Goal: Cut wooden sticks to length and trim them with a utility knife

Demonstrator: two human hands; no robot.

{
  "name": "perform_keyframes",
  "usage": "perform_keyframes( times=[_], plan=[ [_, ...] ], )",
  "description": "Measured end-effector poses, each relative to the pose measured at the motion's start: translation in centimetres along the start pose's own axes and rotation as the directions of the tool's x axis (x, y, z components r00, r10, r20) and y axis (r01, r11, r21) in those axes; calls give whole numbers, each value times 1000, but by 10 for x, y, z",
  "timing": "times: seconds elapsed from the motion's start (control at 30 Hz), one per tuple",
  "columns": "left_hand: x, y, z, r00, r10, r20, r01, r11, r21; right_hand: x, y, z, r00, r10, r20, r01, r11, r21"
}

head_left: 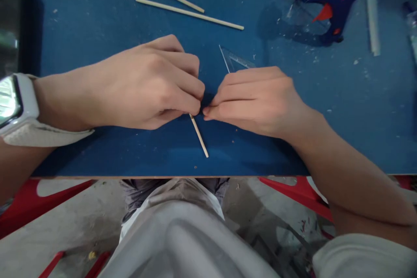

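Head view: pinches a thin, pale wooden stick (199, 137) at lower centre in the bare left hand (159, 82); holds the bare right hand (257, 100) pinched together right of centre, cannot tell on what, partly hiding a clear plastic triangle (240, 60).

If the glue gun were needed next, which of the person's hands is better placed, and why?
Probably the right hand: the blue glue gun lies on its side, nearer to it; the left hand is farther off, a thin stick at its fingertips.
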State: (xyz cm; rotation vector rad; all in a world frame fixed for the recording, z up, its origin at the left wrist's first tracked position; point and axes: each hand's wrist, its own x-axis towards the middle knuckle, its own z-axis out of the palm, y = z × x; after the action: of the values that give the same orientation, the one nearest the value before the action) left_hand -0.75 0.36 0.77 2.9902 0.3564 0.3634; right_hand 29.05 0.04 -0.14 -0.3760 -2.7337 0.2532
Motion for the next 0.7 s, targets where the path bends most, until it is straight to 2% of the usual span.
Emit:
perform_keyframes(
  times=[0.13,0.3,0.5,0.7],
  plan=[
    [-1,0,-1,998,40,-58,-39,999,23,1,1,-4,1000,-4,-13,4,1000,28],
    [-2,1,-3,999,34,-40,-33,999,36,4,1,-2,1000,-4,-21,4,1000,3],
    [-2,1,-2,994,59,-89,-57,998,31,4,2,-1,999,-28,-20,28,1000,5],
    [-2,0,-4,997,46,-64,-46,999,13,5,2,-2,991,-109,-79,98,986,-132]
  ],
)
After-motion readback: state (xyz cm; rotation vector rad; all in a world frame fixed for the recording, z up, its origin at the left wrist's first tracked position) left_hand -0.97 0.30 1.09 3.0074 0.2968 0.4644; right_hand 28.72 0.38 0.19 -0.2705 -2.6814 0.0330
